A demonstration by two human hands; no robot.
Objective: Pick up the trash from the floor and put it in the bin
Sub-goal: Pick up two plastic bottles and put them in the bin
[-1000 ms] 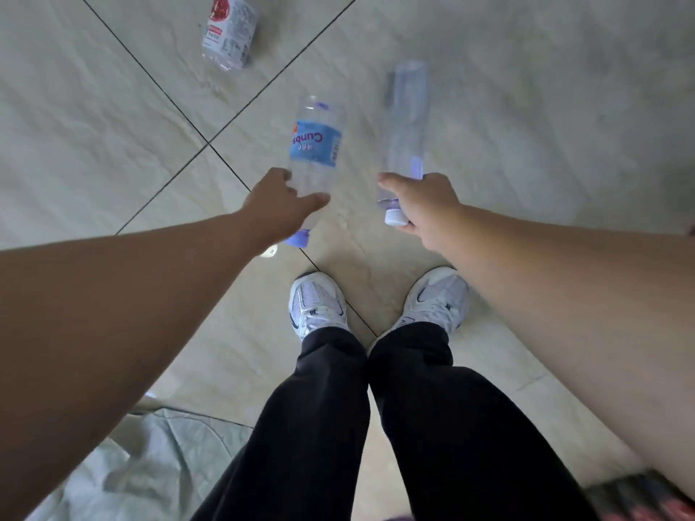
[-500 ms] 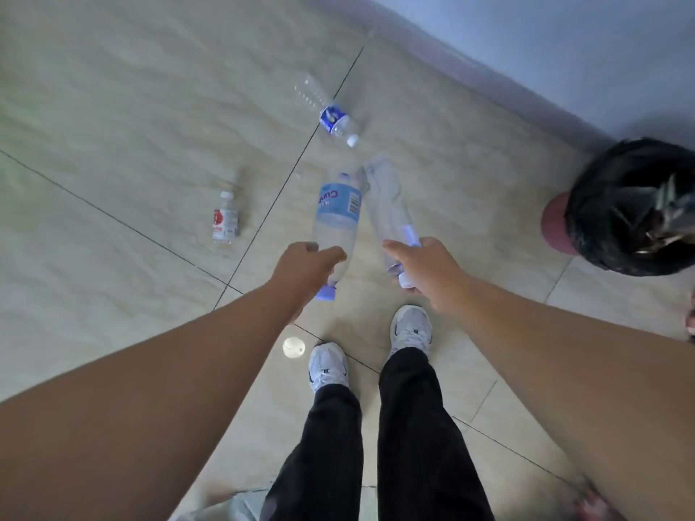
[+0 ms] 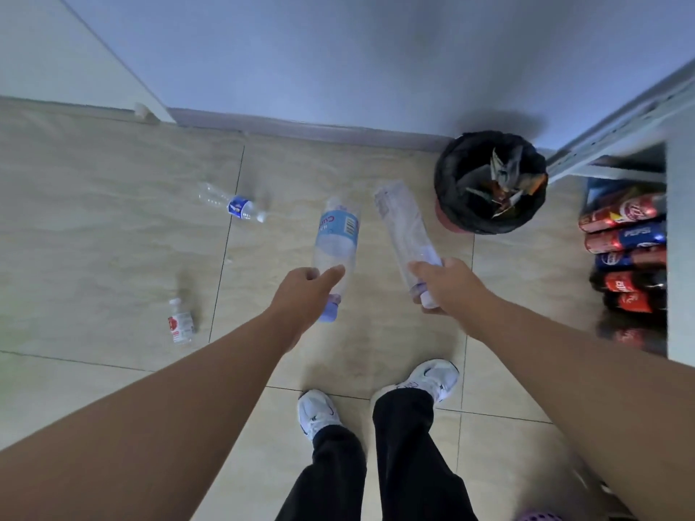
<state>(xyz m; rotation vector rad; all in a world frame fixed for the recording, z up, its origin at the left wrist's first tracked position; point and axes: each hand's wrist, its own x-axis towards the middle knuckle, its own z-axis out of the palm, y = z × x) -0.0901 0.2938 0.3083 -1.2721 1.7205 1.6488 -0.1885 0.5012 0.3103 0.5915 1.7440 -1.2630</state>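
Observation:
My left hand [image 3: 304,295] grips the neck of a clear bottle with a blue label [image 3: 336,238], held off the floor with its cap toward me. My right hand [image 3: 447,283] holds a clear unlabelled bottle [image 3: 404,223] near its cap end, its base pointing toward the bin. The bin [image 3: 451,189], lined with a black bag and holding crumpled wrappers, stands by the wall ahead and to the right of both bottles. On the floor to the left lie a small clear bottle with a blue label [image 3: 235,205] and a small white bottle with a red label [image 3: 179,323].
A white shelf unit [image 3: 677,257] at the right holds stacked soda bottles [image 3: 624,235] beside the bin. A blue-grey wall [image 3: 338,62] runs along the back. A small pale object [image 3: 143,110] lies at the wall's left corner. My feet in white shoes [image 3: 376,396] stand on the tiles.
The view has risen and tilted forward: the wall, the whole bin and the shelf of sodas have come into view. Both hands keep their bottles, now nearer the bin.

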